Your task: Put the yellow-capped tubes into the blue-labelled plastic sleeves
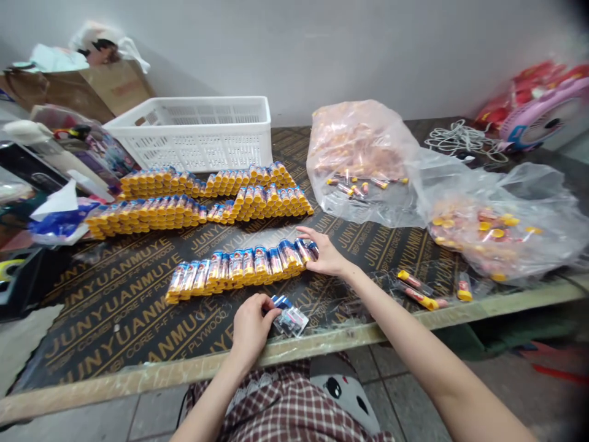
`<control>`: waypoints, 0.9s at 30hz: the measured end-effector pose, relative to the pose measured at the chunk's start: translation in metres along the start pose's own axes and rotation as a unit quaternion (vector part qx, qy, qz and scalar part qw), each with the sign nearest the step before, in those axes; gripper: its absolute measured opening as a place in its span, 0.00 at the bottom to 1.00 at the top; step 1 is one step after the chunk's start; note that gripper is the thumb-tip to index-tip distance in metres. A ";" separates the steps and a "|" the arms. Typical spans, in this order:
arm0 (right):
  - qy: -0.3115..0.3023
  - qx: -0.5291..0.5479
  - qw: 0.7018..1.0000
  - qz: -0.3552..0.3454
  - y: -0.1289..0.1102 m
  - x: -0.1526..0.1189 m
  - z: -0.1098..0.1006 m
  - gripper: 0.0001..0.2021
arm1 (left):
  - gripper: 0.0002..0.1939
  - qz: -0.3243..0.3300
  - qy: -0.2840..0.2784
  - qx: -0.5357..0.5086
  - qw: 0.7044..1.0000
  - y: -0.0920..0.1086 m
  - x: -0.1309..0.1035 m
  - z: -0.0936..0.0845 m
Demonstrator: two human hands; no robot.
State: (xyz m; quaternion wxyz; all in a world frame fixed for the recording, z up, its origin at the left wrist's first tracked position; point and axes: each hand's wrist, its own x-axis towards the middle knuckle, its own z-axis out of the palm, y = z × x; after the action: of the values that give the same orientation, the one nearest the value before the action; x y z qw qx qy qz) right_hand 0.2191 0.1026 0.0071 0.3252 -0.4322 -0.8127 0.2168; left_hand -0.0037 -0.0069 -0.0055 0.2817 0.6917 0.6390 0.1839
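Observation:
A low stack of small tubes with yellow caps and blue tops (239, 265) lies in a row in the middle of the table. At its right end my right hand (324, 252) has thumb and fingers around the last tubes. Nearer the table's front edge, my left hand (252, 322) pinches the edge of a small pile of clear and blue labels or sleeves (289, 319). Behind the row stand further stacks of the same tubes, left (147, 215) and right (271, 202).
A white basket (193, 138) stands at the back. Plastic bags of tubes (363, 159) and yellow-capped pieces (497, 227) lie to the right, with loose tubes (416, 288) near the front edge. A pink fan (543, 120) and white cable (462, 140) sit at the back right.

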 end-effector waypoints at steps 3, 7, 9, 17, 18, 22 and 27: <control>-0.016 -0.028 0.999 -0.006 -0.005 -0.005 -0.011 0.42 | 0.07 -0.003 -0.013 0.006 1.000 -0.002 0.000 0.000; -0.020 -0.220 0.970 0.106 -0.006 -0.037 -0.060 0.38 | 0.08 0.026 -0.006 0.010 1.000 -0.006 0.000 0.000; -0.085 -0.364 0.892 0.254 0.001 -0.062 -0.089 0.31 | 0.07 0.032 0.001 0.014 0.999 -0.005 -0.001 -0.001; -0.157 -0.378 0.829 0.381 0.050 -0.131 -0.133 0.17 | 0.06 0.012 0.035 -0.125 0.991 0.000 -0.001 -0.004; -0.157 -0.377 0.829 0.381 0.051 -0.131 -0.132 0.18 | 0.07 -0.008 0.029 -0.183 0.983 0.001 -0.001 -0.005; -0.061 -0.309 0.892 0.323 0.032 -0.121 -0.121 0.25 | 0.13 -0.120 0.002 -0.435 0.892 0.007 0.000 -0.009; 0.071 0.009 0.978 0.197 -0.038 -0.102 -0.071 0.13 | 0.21 -0.201 0.001 -0.580 0.790 0.016 0.001 -0.011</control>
State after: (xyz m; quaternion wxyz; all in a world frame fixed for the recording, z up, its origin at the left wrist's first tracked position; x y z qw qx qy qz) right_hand 0.2910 0.0017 0.0461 0.3370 -0.5952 -0.6843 0.2528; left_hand 0.0024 -0.0048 0.0127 0.6599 0.2543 0.5371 0.4598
